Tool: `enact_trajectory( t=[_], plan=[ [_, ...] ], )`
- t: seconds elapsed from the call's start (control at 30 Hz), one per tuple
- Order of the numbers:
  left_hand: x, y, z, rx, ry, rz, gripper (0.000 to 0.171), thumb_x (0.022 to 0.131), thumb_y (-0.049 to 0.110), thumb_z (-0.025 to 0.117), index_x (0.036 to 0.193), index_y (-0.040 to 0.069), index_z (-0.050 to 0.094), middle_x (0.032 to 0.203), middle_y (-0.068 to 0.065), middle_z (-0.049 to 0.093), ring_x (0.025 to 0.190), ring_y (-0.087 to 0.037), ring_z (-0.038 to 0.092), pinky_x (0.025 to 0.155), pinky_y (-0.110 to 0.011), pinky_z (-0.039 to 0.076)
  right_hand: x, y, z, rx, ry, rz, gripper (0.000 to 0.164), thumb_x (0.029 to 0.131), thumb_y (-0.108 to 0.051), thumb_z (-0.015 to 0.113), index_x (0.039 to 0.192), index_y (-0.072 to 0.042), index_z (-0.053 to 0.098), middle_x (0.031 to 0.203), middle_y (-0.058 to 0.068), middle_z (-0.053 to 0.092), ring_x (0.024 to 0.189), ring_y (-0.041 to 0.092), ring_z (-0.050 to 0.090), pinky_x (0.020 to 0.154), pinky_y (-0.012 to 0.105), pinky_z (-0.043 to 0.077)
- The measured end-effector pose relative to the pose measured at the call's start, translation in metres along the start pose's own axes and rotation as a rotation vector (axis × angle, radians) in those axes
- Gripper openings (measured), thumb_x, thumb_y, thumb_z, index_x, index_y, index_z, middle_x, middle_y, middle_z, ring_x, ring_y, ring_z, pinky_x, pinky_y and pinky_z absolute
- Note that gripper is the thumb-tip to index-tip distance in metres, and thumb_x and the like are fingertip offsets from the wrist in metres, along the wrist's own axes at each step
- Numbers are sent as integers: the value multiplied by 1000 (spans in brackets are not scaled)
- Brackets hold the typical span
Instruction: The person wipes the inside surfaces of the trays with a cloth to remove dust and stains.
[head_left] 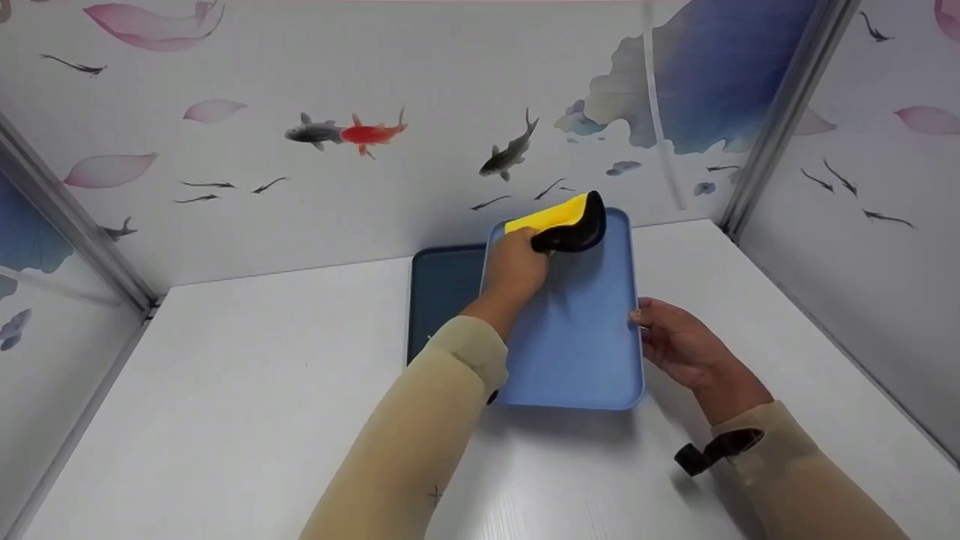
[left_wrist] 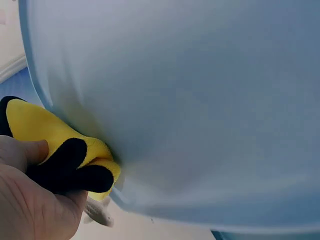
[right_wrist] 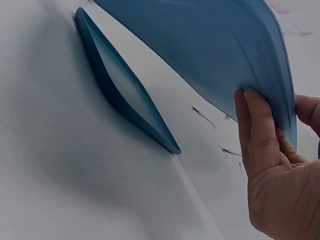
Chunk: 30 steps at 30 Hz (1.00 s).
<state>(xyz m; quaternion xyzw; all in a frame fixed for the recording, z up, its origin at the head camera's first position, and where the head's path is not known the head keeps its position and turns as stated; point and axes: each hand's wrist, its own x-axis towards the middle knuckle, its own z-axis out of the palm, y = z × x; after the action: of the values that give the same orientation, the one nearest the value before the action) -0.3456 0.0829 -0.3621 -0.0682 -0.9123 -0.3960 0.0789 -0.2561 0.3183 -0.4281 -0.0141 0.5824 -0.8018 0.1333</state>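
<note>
A light blue tray (head_left: 577, 330) is raised above the table, tilted so its inner face shows in the head view. My right hand (head_left: 682, 341) grips its right rim, with fingers (right_wrist: 260, 125) on the underside and the thumb at the edge. At the tray's far end, my left hand (head_left: 517, 266) holds a bunched yellow and black cloth (head_left: 555, 216). Seen from the left wrist, the cloth (left_wrist: 57, 132) is pressed up to the tray's rim, its folds pinched between thumb and fingers. Behind the raised tray lies a dark teal tray (head_left: 446, 296), partly hidden.
The white table (head_left: 262, 390) backs onto a wall (head_left: 420, 67) printed with fish and petals. Side panels with metal posts (head_left: 787, 112) stand left and right. A black wrist strap with a small device (head_left: 694, 459) is on the right forearm.
</note>
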Motion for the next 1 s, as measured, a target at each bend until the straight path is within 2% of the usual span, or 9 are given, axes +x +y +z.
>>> enact_trajectory(
  t=[0.2, 0.27, 0.4, 0.5, 0.63, 0.77, 0.87, 0.93, 1.0],
  plan=[
    [-5, 23, 10, -3, -50, 33, 14, 101, 21, 68, 112, 15, 75, 102, 0, 73, 88, -18, 61, 81, -30, 54, 1, -2, 0, -10, 25, 8, 20, 104, -10, 55, 113, -14, 72, 107, 0, 77, 96, 14, 72, 86, 25, 60],
    [-8, 30, 14, 0, -70, 57, 15, 101, 19, 67, 112, 18, 76, 104, 2, 74, 88, -17, 61, 80, -28, 53, 2, -2, 0, -24, 28, 11, 20, 103, -11, 55, 115, -14, 71, 107, 0, 76, 96, 14, 71, 86, 24, 60],
    [-14, 42, 23, 25, -121, 123, 32, 99, 9, 62, 122, 25, 77, 115, 7, 76, 91, -14, 62, 82, -26, 52, 3, 0, 1, -45, 10, 13, 21, 102, -12, 52, 119, -11, 64, 106, 0, 73, 96, 12, 69, 84, 23, 59],
    [-18, 48, 29, 92, -175, 203, 44, 97, 3, 58, 130, 28, 74, 123, 10, 75, 99, -12, 65, 91, -22, 53, 3, 3, 2, -17, 8, 15, 18, 101, -11, 51, 116, -11, 62, 102, -1, 70, 93, 11, 67, 80, 20, 58],
    [-19, 54, 33, 247, -299, 344, 41, 102, 9, 60, 138, 28, 69, 134, 11, 71, 117, -9, 64, 109, -22, 48, 0, 4, 2, 89, 33, 23, 19, 101, -6, 51, 116, -14, 60, 99, -5, 64, 86, 8, 61, 73, 15, 55],
    [-15, 54, 28, 433, -396, 458, 35, 109, 22, 53, 141, 25, 66, 139, 9, 68, 123, -11, 62, 114, -26, 46, -2, 5, 1, 127, 33, 17, 32, 101, -6, 50, 132, -15, 53, 110, -5, 65, 90, 7, 62, 77, 15, 57],
    [-7, 52, 20, 572, -402, 522, 36, 110, 25, 50, 143, 24, 65, 143, 8, 66, 128, -12, 61, 116, -27, 45, -1, 5, 0, 59, 21, 8, 34, 102, -9, 51, 136, -14, 52, 113, -4, 66, 93, 8, 64, 81, 17, 58],
    [-2, 50, 13, 687, -388, 580, 38, 110, 19, 51, 145, 26, 62, 148, 8, 62, 134, -12, 59, 118, -28, 43, 0, 4, -1, 14, 17, 9, 31, 103, -12, 52, 134, -15, 56, 111, -4, 66, 94, 9, 64, 83, 18, 57],
    [2, 48, 8, 754, -364, 614, 40, 108, 14, 54, 145, 27, 62, 148, 7, 62, 135, -12, 58, 119, -28, 42, 1, 2, -3, -4, 17, 13, 27, 104, -14, 52, 129, -16, 61, 110, -4, 68, 95, 10, 65, 84, 19, 57]
  ],
)
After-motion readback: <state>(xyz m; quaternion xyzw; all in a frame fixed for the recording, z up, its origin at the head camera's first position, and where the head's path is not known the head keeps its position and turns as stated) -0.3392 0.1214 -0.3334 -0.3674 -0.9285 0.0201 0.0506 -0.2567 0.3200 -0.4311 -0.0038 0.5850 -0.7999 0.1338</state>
